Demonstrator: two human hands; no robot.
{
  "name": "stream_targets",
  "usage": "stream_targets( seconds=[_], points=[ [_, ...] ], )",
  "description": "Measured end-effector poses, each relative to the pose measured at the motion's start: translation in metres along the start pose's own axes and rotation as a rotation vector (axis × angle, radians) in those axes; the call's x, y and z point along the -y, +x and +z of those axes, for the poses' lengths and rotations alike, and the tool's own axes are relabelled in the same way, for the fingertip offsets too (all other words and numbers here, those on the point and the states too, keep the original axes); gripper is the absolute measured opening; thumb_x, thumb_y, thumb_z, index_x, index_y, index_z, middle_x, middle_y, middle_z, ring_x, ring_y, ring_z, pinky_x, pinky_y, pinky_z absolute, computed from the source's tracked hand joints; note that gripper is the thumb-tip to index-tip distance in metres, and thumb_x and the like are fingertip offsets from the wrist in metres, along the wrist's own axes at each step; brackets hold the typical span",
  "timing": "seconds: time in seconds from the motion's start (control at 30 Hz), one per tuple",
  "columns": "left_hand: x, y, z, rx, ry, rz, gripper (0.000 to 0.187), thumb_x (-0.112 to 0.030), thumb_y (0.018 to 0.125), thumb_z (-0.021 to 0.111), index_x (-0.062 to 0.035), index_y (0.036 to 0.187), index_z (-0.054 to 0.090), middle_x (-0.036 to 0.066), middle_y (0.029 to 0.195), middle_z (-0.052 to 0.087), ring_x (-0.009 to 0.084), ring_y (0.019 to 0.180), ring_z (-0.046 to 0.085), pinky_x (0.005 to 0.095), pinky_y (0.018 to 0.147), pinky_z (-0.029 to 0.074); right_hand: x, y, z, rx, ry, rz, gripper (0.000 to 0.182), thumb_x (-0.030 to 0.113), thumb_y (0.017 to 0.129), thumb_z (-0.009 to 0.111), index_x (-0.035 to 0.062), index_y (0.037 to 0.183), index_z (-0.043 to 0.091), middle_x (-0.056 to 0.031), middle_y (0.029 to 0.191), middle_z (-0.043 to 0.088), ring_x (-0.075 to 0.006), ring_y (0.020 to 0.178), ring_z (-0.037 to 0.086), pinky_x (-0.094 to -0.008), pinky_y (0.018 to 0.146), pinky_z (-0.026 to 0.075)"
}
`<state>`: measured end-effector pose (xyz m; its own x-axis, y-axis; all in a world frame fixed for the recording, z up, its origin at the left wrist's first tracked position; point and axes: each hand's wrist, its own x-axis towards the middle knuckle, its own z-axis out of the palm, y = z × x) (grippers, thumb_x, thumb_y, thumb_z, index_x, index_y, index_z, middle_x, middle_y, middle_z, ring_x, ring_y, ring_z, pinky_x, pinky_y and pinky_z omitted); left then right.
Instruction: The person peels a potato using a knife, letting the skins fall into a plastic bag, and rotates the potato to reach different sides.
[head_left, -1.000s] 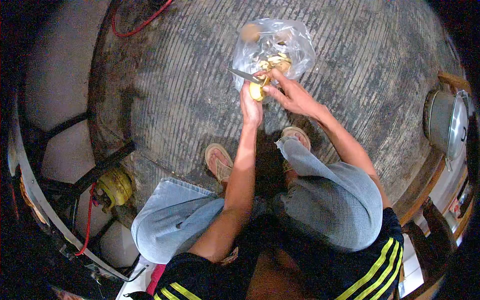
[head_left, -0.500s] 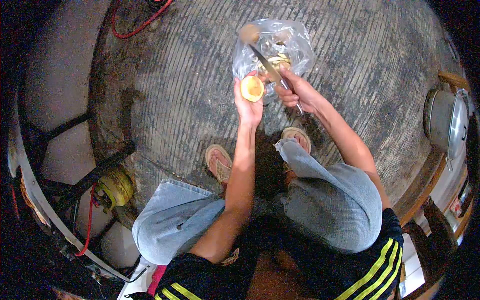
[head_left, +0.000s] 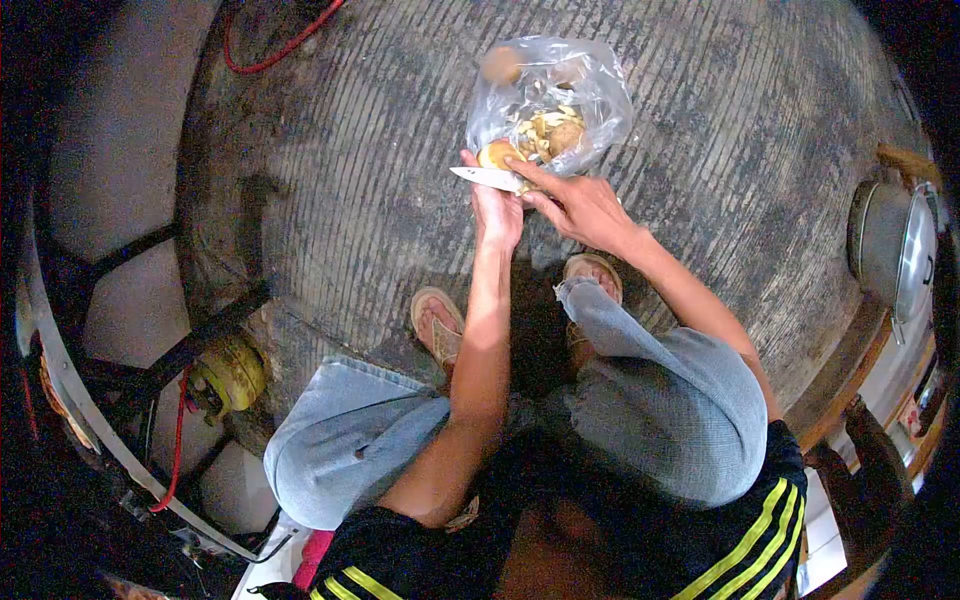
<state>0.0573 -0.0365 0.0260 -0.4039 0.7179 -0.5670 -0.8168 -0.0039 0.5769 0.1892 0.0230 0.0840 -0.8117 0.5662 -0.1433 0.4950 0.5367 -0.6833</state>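
My left hand (head_left: 495, 217) is closed around a partly peeled potato (head_left: 496, 154), its pale yellow flesh showing. A knife (head_left: 484, 178) lies across the near side of the potato, blade pointing left. Its handle is mostly hidden in my right hand (head_left: 592, 212), which is closed on it, with fingers reaching toward the potato. Just beyond both hands sits a clear plastic bag (head_left: 607, 95). Inside it are peelings (head_left: 540, 125) and a brown, unpeeled-looking potato (head_left: 566, 138). Another brown round thing (head_left: 502, 66) shows at the bag's far left, blurred by the plastic.
The ridged, stained floor (head_left: 380, 130) spreads around my sandalled feet. A lidded metal pot (head_left: 885, 240) stands at the right. On the left are a green gas cylinder (head_left: 235, 375), a dark metal frame (head_left: 205, 330) and a red hose (head_left: 180, 440).
My right hand has brought the knife down and left, from pointing over the bag to lying across the potato. The potato has tipped away slightly in my left hand.
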Motion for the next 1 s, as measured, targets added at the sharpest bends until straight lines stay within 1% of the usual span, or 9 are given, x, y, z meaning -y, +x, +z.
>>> stream_targets(
  seconds=[0.13,0.23,0.33,0.43,0.53,0.63,0.73,0.83,1.0],
  points=[
    [0.001,-0.001,0.001,-0.026,-0.001,0.009,0.063,-0.059,0.09,0.028,-0.0058,0.114,0.051,0.012,0.097,0.06,0.0223,0.088,0.057,0.0345,0.078,0.048,-0.002,0.0,0.003,0.003,0.041,-0.001,0.045,0.04,0.089,0.045,0.0294,0.132,0.039,-0.019,0.068,0.061,-0.0375,0.06,0.06,-0.048,0.054,0.047],
    [0.001,0.0,0.002,-0.04,0.017,-0.001,0.064,-0.06,0.089,0.028,-0.0063,0.114,0.051,0.011,0.097,0.06,0.0223,0.088,0.057,0.0337,0.075,0.049,0.0,0.001,-0.001,0.038,0.044,0.008,0.046,0.039,0.089,0.045,0.029,0.133,0.037,-0.0193,0.067,0.061,-0.0377,0.06,0.06,-0.0482,0.054,0.046],
    [0.003,0.001,-0.001,-0.026,-0.006,-0.009,0.061,-0.058,0.09,0.028,-0.0068,0.113,0.052,0.011,0.098,0.06,0.022,0.087,0.058,0.0333,0.072,0.05,-0.003,0.001,0.003,-0.021,0.072,-0.03,0.046,0.031,0.089,0.048,0.0292,0.134,0.038,-0.0199,0.062,0.057,-0.0371,0.056,0.058,-0.0463,0.054,0.046],
    [0.003,0.0,0.0,0.008,0.032,0.018,0.056,-0.053,0.093,0.028,-0.0069,0.112,0.053,0.01,0.098,0.06,0.0216,0.087,0.058,0.0334,0.07,0.05,0.0,0.0,0.001,-0.02,0.105,-0.017,0.046,0.032,0.09,0.047,0.0303,0.134,0.036,-0.0196,0.06,0.056,-0.0382,0.056,0.057,-0.048,0.054,0.045],
    [0.001,0.001,0.001,0.017,0.078,0.027,0.052,-0.049,0.094,0.027,-0.0069,0.11,0.054,0.008,0.098,0.06,0.0205,0.087,0.058,0.0323,0.068,0.05,-0.002,0.0,0.002,0.008,0.021,-0.024,0.048,0.034,0.09,0.047,0.0278,0.135,0.033,-0.0196,0.058,0.055,-0.0394,0.056,0.056,-0.0488,0.053,0.044],
    [0.002,-0.003,0.005,0.005,0.086,0.022,0.049,-0.045,0.096,0.026,-0.0056,0.108,0.053,0.007,0.097,0.059,0.0166,0.089,0.056,0.03,0.077,0.046,-0.006,0.002,0.004,0.014,0.043,0.015,0.05,0.035,0.09,0.047,0.0241,0.136,0.028,-0.0194,0.056,0.054,-0.04,0.055,0.056,-0.0488,0.051,0.043],
    [0.001,-0.003,0.006,0.054,0.073,0.022,0.049,-0.045,0.096,0.027,-0.0056,0.106,0.054,0.006,0.098,0.059,0.0159,0.09,0.056,0.0297,0.077,0.046,-0.004,0.004,0.002,0.043,0.011,0.011,0.05,0.039,0.09,0.045,0.0233,0.134,0.027,-0.0198,0.062,0.059,-0.0403,0.058,0.058,-0.0511,0.05,0.045],
    [0.0,-0.003,0.005,0.068,0.115,0.024,0.048,-0.044,0.096,0.027,-0.0058,0.106,0.054,0.005,0.1,0.058,0.0154,0.091,0.055,0.0291,0.077,0.046,-0.001,0.004,-0.001,0.012,0.035,-0.023,0.048,0.034,0.09,0.047,0.0189,0.132,0.03,-0.0193,0.056,0.054,-0.0406,0.056,0.056,-0.0486,0.05,0.042],
    [0.009,-0.008,0.009,0.015,0.15,0.039,0.048,-0.044,0.096,0.026,-0.0058,0.107,0.054,0.005,0.101,0.058,0.0151,0.092,0.055,0.0286,0.078,0.044,-0.003,0.007,0.002,0.011,0.057,0.009,0.047,0.038,0.09,0.046,0.0202,0.13,0.031,-0.0201,0.061,0.057,-0.0414,0.059,0.058,-0.0505,0.051,0.044]
  ],
)
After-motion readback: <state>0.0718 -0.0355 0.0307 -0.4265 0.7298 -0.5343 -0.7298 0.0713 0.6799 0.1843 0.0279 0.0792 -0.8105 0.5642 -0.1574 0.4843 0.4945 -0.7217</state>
